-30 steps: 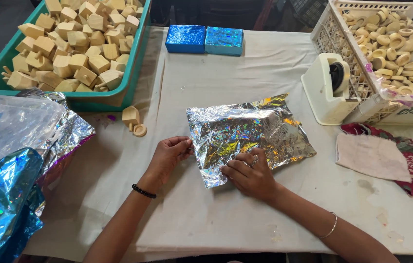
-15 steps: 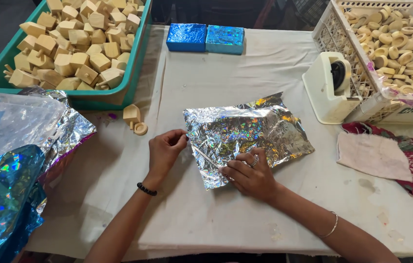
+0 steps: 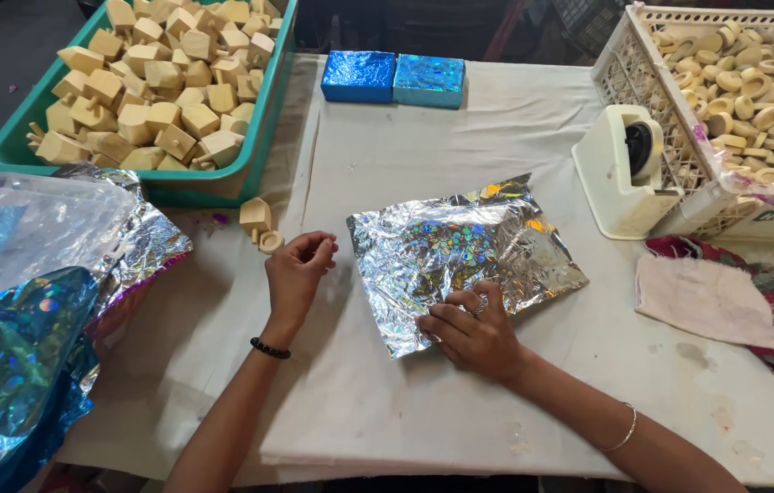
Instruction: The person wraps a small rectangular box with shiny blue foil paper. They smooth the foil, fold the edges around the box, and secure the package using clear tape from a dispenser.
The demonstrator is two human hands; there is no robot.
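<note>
The crinkled silver foil sheet [image 3: 465, 256] lies flat under the right hand [image 3: 471, 330], whose spread fingers press its near edge. The left hand [image 3: 298, 274], fingertips pinched together and holding nothing visible, hovers just left of it, near two small wooden pieces [image 3: 259, 224].

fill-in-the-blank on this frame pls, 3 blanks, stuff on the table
The right hand presses flat on the silver ____ sheet.
The green tray holds pale wooden ____.
The two wrapped boxes at the table's far edge are ____ in colour.
The left hand hangs off the sheet, fingertips pinched.

Missing: foil; blocks; blue
</note>
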